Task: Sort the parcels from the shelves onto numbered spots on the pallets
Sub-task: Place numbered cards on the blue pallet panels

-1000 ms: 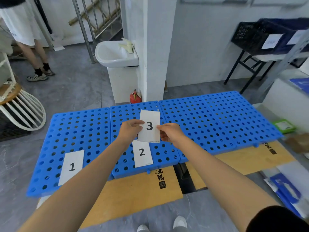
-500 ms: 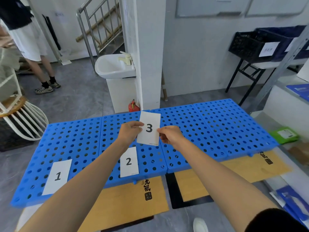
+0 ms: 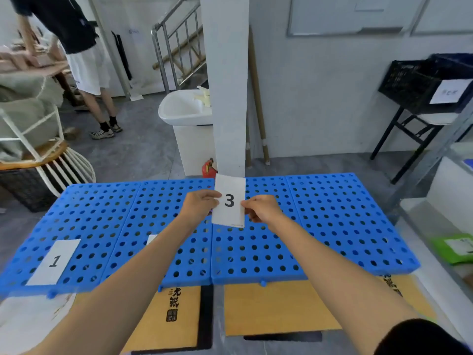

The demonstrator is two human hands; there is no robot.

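Observation:
A white card marked 3 (image 3: 229, 201) is held upright above the blue perforated pallets (image 3: 320, 226). My left hand (image 3: 198, 206) pinches its left edge and my right hand (image 3: 261, 208) pinches its right edge. The card hangs over the third pallet panel from the left. A card marked 1 (image 3: 54, 261) lies flat on the leftmost panel. A corner of another white card (image 3: 151, 239) shows on the second panel, mostly hidden behind my left forearm.
A white pillar (image 3: 225, 85) and a washbasin (image 3: 185, 108) stand behind the pallets, with a small red extinguisher (image 3: 208, 168). A green parcel (image 3: 455, 248) lies at the right. Black crates on a stand (image 3: 419, 85) are back right. A person (image 3: 84, 62) stands back left by a white chair (image 3: 46, 160).
The view has shifted to the right and lifted, so the pallets and the cards 1 and 2 slid left. Card 3 now hangs over the third panel, still pinched by both hands.

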